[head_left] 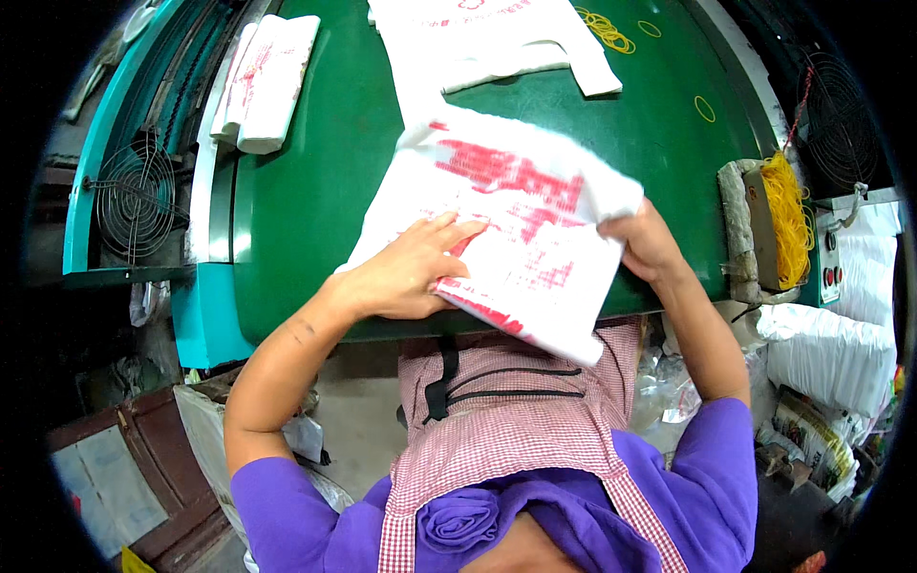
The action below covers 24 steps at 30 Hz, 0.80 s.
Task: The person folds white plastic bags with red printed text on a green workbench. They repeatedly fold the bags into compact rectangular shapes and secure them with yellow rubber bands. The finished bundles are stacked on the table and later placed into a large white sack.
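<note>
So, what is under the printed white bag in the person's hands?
Around the white bag, the green table and, beyond it, more white bags show; whatever lies directly beneath is covered from view.

Cannot read blurred red print (511, 177) on white bag (516, 263) between hands (406, 272) (648, 244); cannot see far end of white pile (530, 31) beyond, cropped.

Your left hand (413, 270) sits just off centre toward 10 o'clock, back up, fingers kinda loosely spread and aiming at 2. Your right hand (646, 241) is out around 2–3 o'clock, fingers curled tight. Both elbows are bent, roughly at 8 and 4.
</note>
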Motion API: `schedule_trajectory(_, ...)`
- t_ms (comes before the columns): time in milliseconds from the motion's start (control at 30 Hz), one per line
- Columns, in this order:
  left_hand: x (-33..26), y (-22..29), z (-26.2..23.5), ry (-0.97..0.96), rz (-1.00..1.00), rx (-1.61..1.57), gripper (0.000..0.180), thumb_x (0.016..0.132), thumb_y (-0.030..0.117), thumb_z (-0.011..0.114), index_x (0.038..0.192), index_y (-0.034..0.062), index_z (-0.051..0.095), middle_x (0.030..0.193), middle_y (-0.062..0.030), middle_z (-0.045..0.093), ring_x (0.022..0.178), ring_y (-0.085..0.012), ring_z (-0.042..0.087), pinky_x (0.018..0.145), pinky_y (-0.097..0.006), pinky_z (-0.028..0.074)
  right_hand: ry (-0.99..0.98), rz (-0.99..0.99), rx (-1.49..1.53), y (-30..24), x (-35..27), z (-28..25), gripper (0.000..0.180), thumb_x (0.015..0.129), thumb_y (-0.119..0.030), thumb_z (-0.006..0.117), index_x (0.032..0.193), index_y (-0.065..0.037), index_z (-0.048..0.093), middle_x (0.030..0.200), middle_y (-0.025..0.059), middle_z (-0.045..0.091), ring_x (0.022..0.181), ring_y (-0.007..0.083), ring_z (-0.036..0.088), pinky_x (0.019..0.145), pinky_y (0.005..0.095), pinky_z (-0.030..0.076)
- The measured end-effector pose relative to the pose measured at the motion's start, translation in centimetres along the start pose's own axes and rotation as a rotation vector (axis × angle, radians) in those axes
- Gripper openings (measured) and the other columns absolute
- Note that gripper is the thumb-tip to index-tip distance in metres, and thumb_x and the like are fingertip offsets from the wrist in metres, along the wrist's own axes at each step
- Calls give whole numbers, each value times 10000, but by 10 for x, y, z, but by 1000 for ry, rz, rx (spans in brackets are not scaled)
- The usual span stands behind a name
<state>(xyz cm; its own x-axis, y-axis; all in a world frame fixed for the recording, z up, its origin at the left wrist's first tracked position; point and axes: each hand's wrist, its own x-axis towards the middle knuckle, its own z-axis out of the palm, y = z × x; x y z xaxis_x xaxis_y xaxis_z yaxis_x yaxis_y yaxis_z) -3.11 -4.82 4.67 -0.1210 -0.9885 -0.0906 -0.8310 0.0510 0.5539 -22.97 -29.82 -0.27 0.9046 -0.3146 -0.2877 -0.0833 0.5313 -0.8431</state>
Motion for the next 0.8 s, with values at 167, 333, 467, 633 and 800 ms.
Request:
schedule_trajectory(167, 11, -10, -25, -240, -305, -155, 285, 696, 207, 722, 956, 103, 672, 988, -90, 650, 945, -309, 605, 841, -412, 457, -526, -627, -1298, -2, -27, 14, 461, 884, -17, 478, 1316, -169, 523, 1398, 127, 463, 1332, 301, 392, 1099, 415, 316)
schedule_trajectory(333, 32, 27, -48, 111, 40, 429, 274, 621, 96, 683, 893, 108, 645, 1150, -111, 595, 1112, -326, 544, 959, -436, 420, -687, -669, -1903, -36, 6, -4, 482, 871, -130, 494, 1344, -228, 481, 1477, 78, 363, 1376, 283, 315, 1119, 425, 276)
schedule_trajectory(467, 52, -4, -42, -104, -90, 311, 211, 711, 173, 678, 901, 79, 675, 1295, -137, 543, 1173, -352, 502, 982, -528, 350, -759, -620, -1811, -53, 7, -3, 504, 860, -263, 557, 1328, -89, 488, 1402, 176, 439, 1342, 333, 356, 1092, 433, 299)
schedule_trajectory(633, 26, 32, -4, -118, -233, 284, 474, 669, 107, 637, 1141, 82, 596, 1259, -177, 553, 1129, -344, 530, 888, -483, 432, -436, -309, -1728, -43, -49, 49, 705, 795, -441, 646, 1267, 57, 487, 1294, 321, 467, 1263, 446, 407, 1055, 483, 332)
schedule_trajectory(800, -2, 8, -23, -65, -281, -47, 468, 775, 109, 613, 1238, 83, 554, 1163, -159, 594, 950, -339, 603, 815, -407, 483, -359, -285, -1555, -38, -33, 29, 464, 750, -363, 707, 1034, -6, 627, 1085, 212, 612, 1006, 378, 572, 853, 449, 459)
